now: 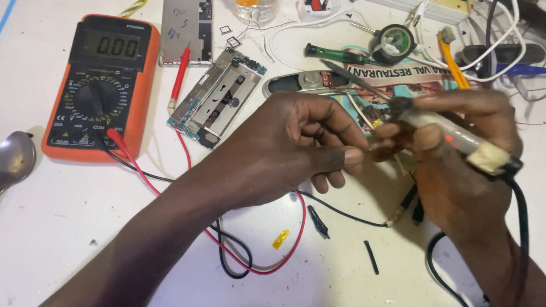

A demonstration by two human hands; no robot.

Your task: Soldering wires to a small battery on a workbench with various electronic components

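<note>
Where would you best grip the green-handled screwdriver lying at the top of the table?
Probably around the green handle of the screwdriver, coming from above. It lies flat, the handle is its thickest part, and its left end is clear, while the tape roll crowds the shaft end.

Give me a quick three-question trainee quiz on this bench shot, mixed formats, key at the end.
1. True or false: the right hand holds the soldering iron.
2. Which lead is plugged into the orange multimeter alongside the black one? A) blue B) red C) green
3. Fill in: the opened phone chassis lies to the ____ of the multimeter in the head view.

Key:
1. True; its cord trails off past the wrist, and the left hand pinches something small near the tip.
2. B; the red lead loops across the white table.
3. right
</note>
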